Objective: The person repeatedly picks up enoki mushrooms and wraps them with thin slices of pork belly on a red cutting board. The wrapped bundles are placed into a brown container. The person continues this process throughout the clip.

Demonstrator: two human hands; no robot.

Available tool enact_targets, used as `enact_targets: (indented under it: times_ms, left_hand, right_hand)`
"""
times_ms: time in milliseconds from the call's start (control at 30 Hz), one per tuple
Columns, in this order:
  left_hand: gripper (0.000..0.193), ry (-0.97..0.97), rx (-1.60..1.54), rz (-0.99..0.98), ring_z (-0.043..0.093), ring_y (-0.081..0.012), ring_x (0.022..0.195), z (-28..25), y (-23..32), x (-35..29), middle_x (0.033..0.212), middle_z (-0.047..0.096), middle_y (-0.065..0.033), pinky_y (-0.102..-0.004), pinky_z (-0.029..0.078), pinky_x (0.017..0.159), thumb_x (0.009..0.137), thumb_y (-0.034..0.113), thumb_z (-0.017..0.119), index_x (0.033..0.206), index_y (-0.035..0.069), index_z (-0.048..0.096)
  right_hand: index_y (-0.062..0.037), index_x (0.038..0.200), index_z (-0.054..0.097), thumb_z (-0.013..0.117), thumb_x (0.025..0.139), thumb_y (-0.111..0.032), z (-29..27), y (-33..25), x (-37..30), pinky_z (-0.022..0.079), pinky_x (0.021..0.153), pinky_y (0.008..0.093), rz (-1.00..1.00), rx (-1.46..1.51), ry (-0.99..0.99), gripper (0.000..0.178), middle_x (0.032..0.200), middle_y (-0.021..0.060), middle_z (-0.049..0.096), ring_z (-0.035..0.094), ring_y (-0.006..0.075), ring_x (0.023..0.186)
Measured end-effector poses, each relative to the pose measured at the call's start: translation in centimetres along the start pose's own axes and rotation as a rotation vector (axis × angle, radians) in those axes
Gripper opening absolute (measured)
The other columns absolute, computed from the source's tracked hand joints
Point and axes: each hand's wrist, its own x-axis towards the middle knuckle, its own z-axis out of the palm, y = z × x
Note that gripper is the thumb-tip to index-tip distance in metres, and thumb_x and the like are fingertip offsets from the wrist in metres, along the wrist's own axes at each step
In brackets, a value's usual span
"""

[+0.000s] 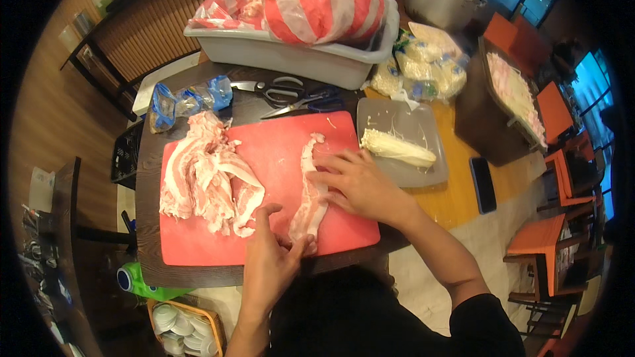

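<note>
A long thin slice of streaky raw meat, like pork belly [306,208], lies lengthwise on a red cutting board [278,139]. At its near end is my left hand [270,258], thumb and fingertips closed on the edge of the slice, index finger raised. My right hand [360,185] reaches over from the right, fingers spread and touching the slice along its middle. To the left on the board sits a loose heap of similar meat slices [208,178]. A bundle of enoki mushrooms [399,148] rests on a grey tray [426,116] right of the board.
Behind the board lie scissors [304,102] and a blue-edged plastic wrapper [188,100]. A grey tub [284,56] holds a red-striped bag [324,0]. Bagged mushrooms [423,66], a dark bin of meat slices [489,102] and a phone [483,185] stand at the right.
</note>
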Motion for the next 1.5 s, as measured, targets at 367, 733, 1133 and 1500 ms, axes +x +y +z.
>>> enact_targets:
  times_ms: [367, 733, 1133, 1500]
  left_hand:
    - [0.048, -0.12, -0.134, -0.069, 0.059, -0.0045, 0.066, -0.5, -1.2, -0.6, 0.072, 0.063, 0.0011, -0.0222, 0.043, 0.058, 0.095, -0.005, 0.077, 0.135, 0.007, 0.053]
    - [0.022, -0.183, -0.043, -0.044, 0.066, -0.0085, 0.075, -0.9, -1.1, -1.1, 0.087, 0.074, -0.0051, -0.0261, 0.052, 0.067, 0.098, 0.003, 0.077, 0.119, 0.001, 0.069]
    - [0.021, -0.152, -0.144, 0.013, 0.068, -0.0108, 0.079, 0.1, -1.4, 0.6, 0.093, 0.075, -0.0063, -0.0276, 0.054, 0.07, 0.099, 0.007, 0.075, 0.12, 0.0, 0.074]
    - [0.046, -0.284, 0.368, 0.259, 0.07, -0.0285, 0.057, -3.0, 2.6, -0.9, 0.078, 0.076, -0.0205, -0.0406, 0.055, 0.061, 0.096, 0.025, 0.083, 0.134, 0.002, 0.074]
  right_hand:
    - [-0.0003, 0.129, 0.064, 0.089, 0.082, -0.021, 2.1, -4.0, -1.0, 0.049, 0.099, 0.0509, 0.308, 0.11, 0.232, 0.057, 0.114, 0.0171, 0.065, 0.06, 0.0404, 0.113]
    - [0.0031, 0.111, 0.065, 0.09, 0.082, -0.026, 2.8, -3.7, 1.8, 0.05, 0.099, 0.0514, 0.542, 0.061, 0.105, 0.048, 0.114, 0.0243, 0.066, 0.062, 0.0435, 0.113]
    - [-0.0025, 0.105, 0.07, 0.08, 0.092, -0.016, 1.8, -1.8, 5.2, 0.056, 0.071, 0.0457, 0.498, 0.519, 0.435, 0.022, 0.09, 0.019, 0.073, 0.072, 0.0414, 0.082]
    - [-0.0018, 0.11, 0.075, 0.078, 0.089, -0.007, -4.6, 6.0, -3.8, 0.052, 0.096, 0.0464, 0.522, -0.065, 0.411, 0.022, 0.105, 0.015, 0.067, 0.063, 0.0376, 0.106]
